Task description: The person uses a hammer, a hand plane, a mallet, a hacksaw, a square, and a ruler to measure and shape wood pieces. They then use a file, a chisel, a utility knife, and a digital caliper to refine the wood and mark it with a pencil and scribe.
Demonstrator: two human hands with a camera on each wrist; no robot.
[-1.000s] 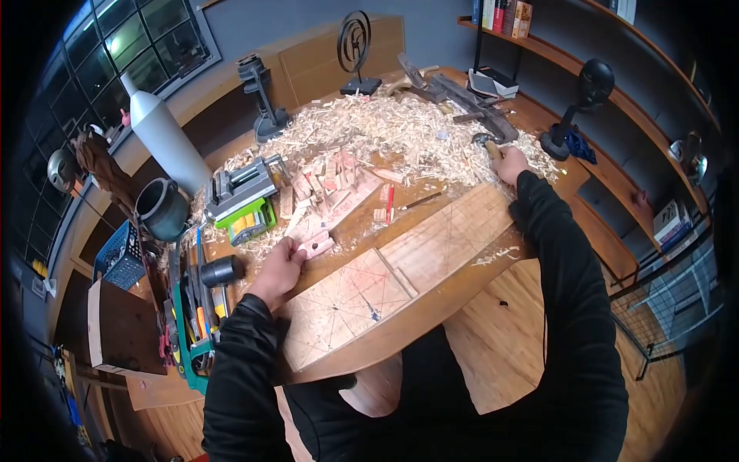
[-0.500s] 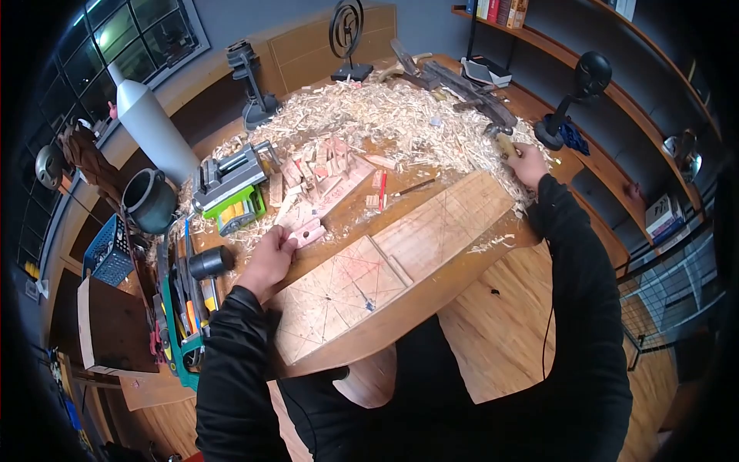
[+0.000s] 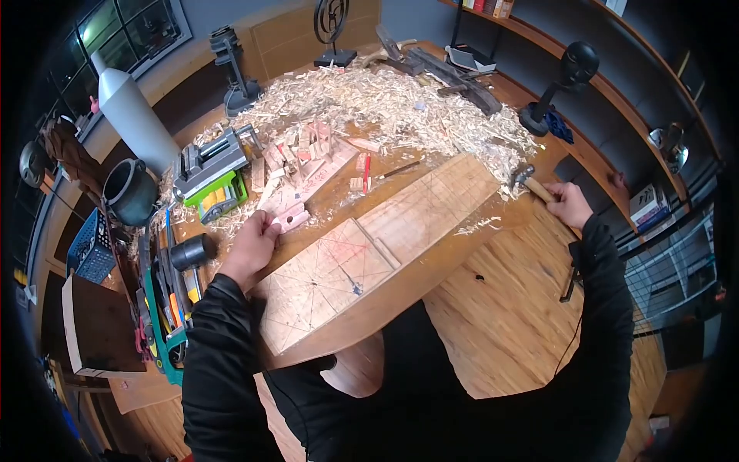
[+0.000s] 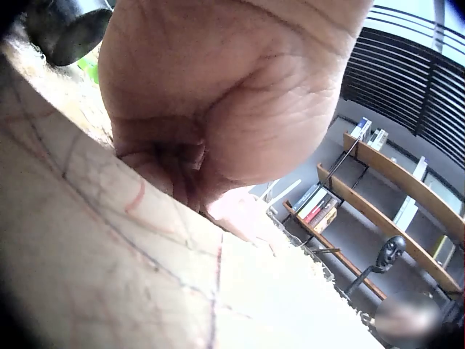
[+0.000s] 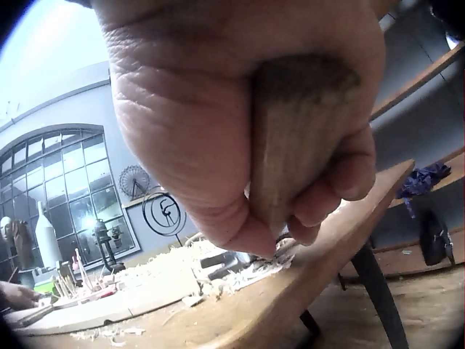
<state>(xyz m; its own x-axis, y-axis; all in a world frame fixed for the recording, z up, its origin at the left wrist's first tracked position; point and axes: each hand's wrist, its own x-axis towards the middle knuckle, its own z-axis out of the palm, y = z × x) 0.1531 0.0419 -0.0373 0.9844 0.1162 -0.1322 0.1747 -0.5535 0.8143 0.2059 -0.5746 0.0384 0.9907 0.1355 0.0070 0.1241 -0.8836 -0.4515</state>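
In the head view my right hand (image 3: 571, 205) grips the wooden handle of a hammer (image 3: 538, 187), its metal head near the shavings at the table's right edge. The right wrist view shows the fingers curled round the handle (image 5: 294, 134). My left hand (image 3: 250, 245) pinches the end of a small pink wooden piece with a dark hole (image 3: 291, 217). It is beside a long board (image 3: 315, 279) marked with pencil and red lines, a thin strip lying across its middle. The left wrist view shows the left hand (image 4: 232, 94) close above the board, its fingertips partly hidden.
Wood shavings (image 3: 385, 100) cover the back of the table. Behind the board are cut wood bits, a red pencil (image 3: 367, 171) and a green-grey vise (image 3: 212, 181). A black mallet (image 3: 192, 252) and tools stand at the left; a black head sculpture (image 3: 577, 63) is at the right.
My right hand has moved right and toward me, lifting the hammer off the shavings past the table's right edge. My left hand still holds the pink piece. The head view has shifted slightly.
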